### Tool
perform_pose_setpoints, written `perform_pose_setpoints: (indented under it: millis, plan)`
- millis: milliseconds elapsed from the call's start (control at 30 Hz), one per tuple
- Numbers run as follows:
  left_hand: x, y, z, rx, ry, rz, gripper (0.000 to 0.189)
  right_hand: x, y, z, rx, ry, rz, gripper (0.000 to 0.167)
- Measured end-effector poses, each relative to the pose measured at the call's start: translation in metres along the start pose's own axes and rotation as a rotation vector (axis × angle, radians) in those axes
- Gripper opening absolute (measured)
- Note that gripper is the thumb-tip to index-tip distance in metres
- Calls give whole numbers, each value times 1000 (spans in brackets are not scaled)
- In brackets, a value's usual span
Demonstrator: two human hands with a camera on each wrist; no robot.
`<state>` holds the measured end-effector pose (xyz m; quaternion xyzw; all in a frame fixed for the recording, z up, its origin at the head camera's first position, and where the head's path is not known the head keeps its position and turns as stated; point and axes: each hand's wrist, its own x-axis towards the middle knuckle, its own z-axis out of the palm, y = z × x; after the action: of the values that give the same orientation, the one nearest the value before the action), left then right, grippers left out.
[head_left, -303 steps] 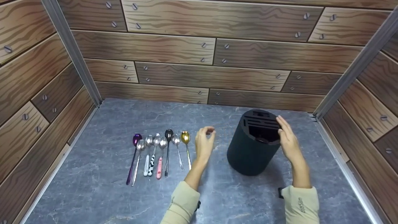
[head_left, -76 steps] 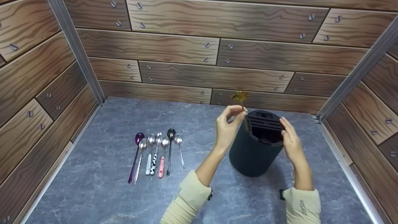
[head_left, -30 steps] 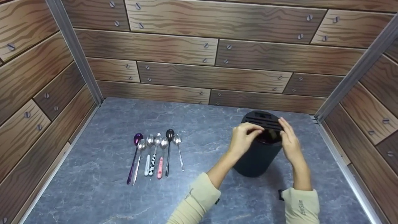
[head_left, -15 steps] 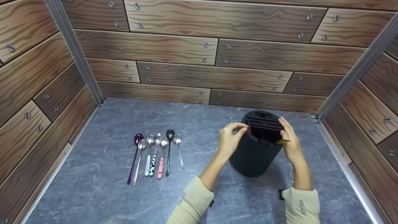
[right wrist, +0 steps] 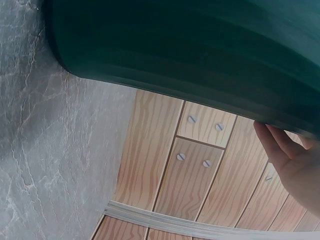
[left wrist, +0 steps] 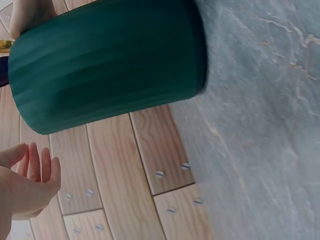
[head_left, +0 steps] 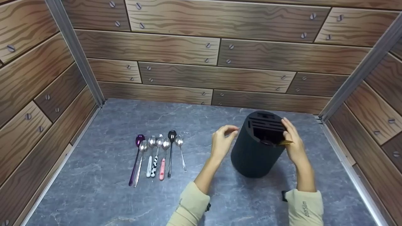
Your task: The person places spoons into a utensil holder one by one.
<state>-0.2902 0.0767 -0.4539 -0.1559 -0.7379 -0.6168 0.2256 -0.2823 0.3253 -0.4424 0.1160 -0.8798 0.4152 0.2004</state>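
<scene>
A dark green cylindrical knife-block-style holder (head_left: 256, 157) stands upright, its black slotted top having one large opening. Out of that opening, at the rim beside my right hand, leans a gold spoon (head_left: 285, 142). My right hand (head_left: 294, 144) rests its extended fingers against the holder's right side; the right wrist view shows these fingers (right wrist: 272, 142) touching the wall. To the left of the holder, my left hand (head_left: 221, 142) is in the air with loosely bent fingers, holding nothing. A dark, shiny rounded end (left wrist: 3, 71) shows at the opening beside the gold spoon.
Several spoons lie side by side at left on the grey marbled table (head_left: 103, 194): purple (head_left: 135, 163), pink-handled (head_left: 162, 169), cow-print-handled (head_left: 154, 166), white-handled (head_left: 149, 166), black (head_left: 170, 157) and plain silver (head_left: 181, 150). Wood-patterned walls (head_left: 176, 72) enclose the back and sides.
The gold spoon went from the table's spoon row into the holder's opening and was let go. My left hand has drawn back leftwards from the rim; the right hand stays on the holder.
</scene>
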Motion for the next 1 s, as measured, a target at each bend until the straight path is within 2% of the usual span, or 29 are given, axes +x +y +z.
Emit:
perform_pose_setpoints:
  millis: [133, 400, 733, 1000]
  plan:
    - [-3, -8, -3, 23, -2, -34, 8, -1, 0, 0, -5, -3, 7, 42]
    - [-11, -26, -15, 38, 5, -179, 9, 0, 0, 0, -12, -15, 20, 43]
    - [-18, -48, -34, 186, 58, -304, 9, -1, -1, 0, -14, -6, 19, 42]
    - [-21, -61, -46, 214, 63, -392, 9, -1, -3, -2, -19, -9, 20, 42]
